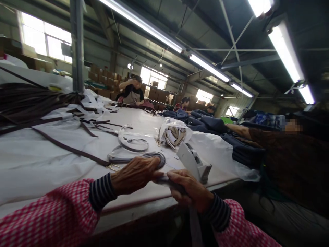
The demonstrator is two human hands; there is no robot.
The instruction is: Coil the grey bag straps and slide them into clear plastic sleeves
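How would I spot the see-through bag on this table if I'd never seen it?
Start at the long white table and look just past the person's right hand, behind the grey plastic tool. There sits the clear plastic bag, stuffed with folded beige straps. Its neighbours, the grey strap and dark brown straps, lie loose and flat; only this is bagged.

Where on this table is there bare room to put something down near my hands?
Bare white table lies left of your left hand, below the long brown strap. Crowded ahead: coiled grey webbing strap, clear bag of beige straps, grey plastic tool.
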